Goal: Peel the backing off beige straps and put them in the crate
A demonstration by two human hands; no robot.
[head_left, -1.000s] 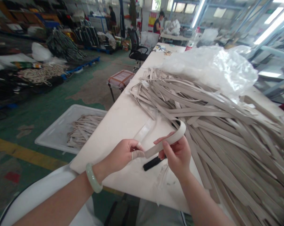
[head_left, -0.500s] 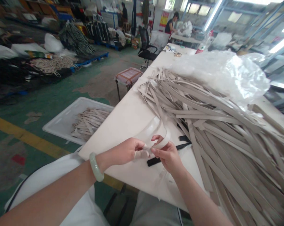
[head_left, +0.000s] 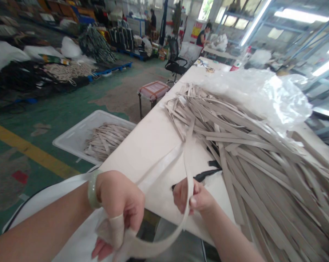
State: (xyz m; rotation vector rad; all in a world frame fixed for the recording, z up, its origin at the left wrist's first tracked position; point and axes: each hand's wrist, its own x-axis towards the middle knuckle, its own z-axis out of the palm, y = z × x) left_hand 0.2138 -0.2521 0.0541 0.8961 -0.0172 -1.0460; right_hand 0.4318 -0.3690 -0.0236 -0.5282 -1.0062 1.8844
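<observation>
A long beige strap point(head_left: 188, 156) runs down from the heap, passes across my right hand and curves back up to my left hand. My left hand point(head_left: 121, 207), low and near my lap, is closed on the strap's end; its thumb has a beige wrap. Above the table's near edge, my right hand point(head_left: 190, 196) is closed with curled fingers. The strap crosses its front, and what those fingers grip is hidden. A pale translucent strip point(head_left: 160, 165) stretches over the table between the hands. Black strips point(head_left: 205, 175) lie behind my right hand.
A large heap of beige straps point(head_left: 252, 156) covers the right of the white table point(head_left: 142, 145), with clear plastic sheeting point(head_left: 273, 91) behind. A white bin point(head_left: 74, 131) of straps stands left. Beyond are a stool point(head_left: 153, 90), a chair point(head_left: 175, 62) and people.
My hands have moved apart. My left hand has drawn the strap's end down and left towards my lap; my right hand has lowered and its fingers have curled closed. The view has shifted slightly.
</observation>
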